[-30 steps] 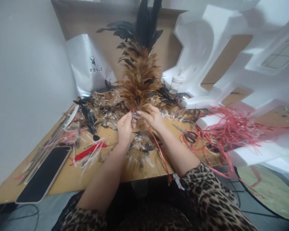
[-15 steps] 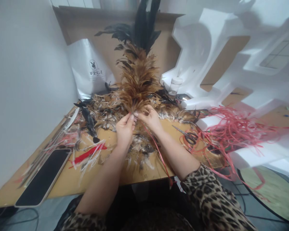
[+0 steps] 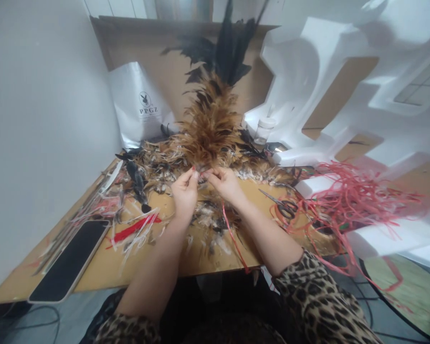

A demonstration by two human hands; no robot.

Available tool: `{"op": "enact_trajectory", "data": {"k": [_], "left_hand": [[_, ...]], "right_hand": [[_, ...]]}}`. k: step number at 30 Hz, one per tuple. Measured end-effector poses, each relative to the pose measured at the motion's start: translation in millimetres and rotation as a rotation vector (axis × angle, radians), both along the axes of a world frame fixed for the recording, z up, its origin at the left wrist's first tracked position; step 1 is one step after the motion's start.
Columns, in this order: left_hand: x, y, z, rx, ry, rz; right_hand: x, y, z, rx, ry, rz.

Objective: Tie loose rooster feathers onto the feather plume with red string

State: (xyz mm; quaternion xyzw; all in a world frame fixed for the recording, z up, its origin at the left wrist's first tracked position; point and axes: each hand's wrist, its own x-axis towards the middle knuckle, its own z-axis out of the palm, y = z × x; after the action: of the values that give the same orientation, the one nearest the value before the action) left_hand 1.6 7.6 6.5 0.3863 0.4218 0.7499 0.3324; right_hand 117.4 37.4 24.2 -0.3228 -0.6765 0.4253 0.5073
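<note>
A tall bundle of brown feathers [image 3: 213, 126] with long black plumes at its top, shaped like a feather duster, rises in front of me. My left hand [image 3: 185, 190] is closed in a pinch at its lower end, thumb against fingers. Close beside it, my right hand [image 3: 224, 184] also pinches at the base with bent fingers. The exact grip is blurred and partly covered by the fingers. From under the right hand a red plastic strip [image 3: 231, 234] runs down to the table's front edge. Loose feathers [image 3: 209, 215] lie below the hands.
Piled feathers [image 3: 161, 165] spread behind the hands. Scissors [image 3: 284, 206] and a tangle of red strips [image 3: 358, 196] are at right, by white foam pieces [image 3: 290, 71]. A phone [image 3: 69, 260], red and white strips [image 3: 136, 229] and a silver bag [image 3: 138, 107] are at left.
The bundle's black top has swung right within the view, which has itself shifted slightly. Both hands stay at the bundle's base, their fingertips a little lower against the feathers.
</note>
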Motion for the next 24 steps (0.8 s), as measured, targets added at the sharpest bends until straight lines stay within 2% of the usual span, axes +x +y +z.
{"op": "enact_trajectory", "data": {"k": [3, 5, 7, 10, 13, 16, 20, 24], "left_hand": [[-1, 0, -6.0, 0.107, 0.344, 0.166], [-2, -1, -8.8, 0.137, 0.481, 0.215], [-3, 0, -10.2, 0.156, 0.562, 0.237], [-7, 1, -10.3, 0.173, 0.635, 0.254], [-12, 3, -10.1, 0.195, 0.736, 0.300], [-15, 3, -11.3, 0.230, 0.860, 0.344], [-10, 0, -15.0, 0.213, 0.993, 0.350], [-1, -5, -16.9, 0.184, 1.077, 0.353]], "right_hand": [[-4, -9, -1.6, 0.172, -0.071, -0.065], [-6, -12, -3.7, 0.253, -0.106, -0.082], [-7, -14, -3.9, 0.280, -0.135, -0.087], [-4, -15, 4.4, 0.235, -0.240, -0.088], [8, -18, 26.5, 0.171, -0.401, -0.007], [20, -20, 56.2, 0.181, -0.498, 0.059], [21, -12, 89.2, 0.217, -0.635, 0.037], [6, 5, 108.1, 0.328, -0.913, -0.031]]}}
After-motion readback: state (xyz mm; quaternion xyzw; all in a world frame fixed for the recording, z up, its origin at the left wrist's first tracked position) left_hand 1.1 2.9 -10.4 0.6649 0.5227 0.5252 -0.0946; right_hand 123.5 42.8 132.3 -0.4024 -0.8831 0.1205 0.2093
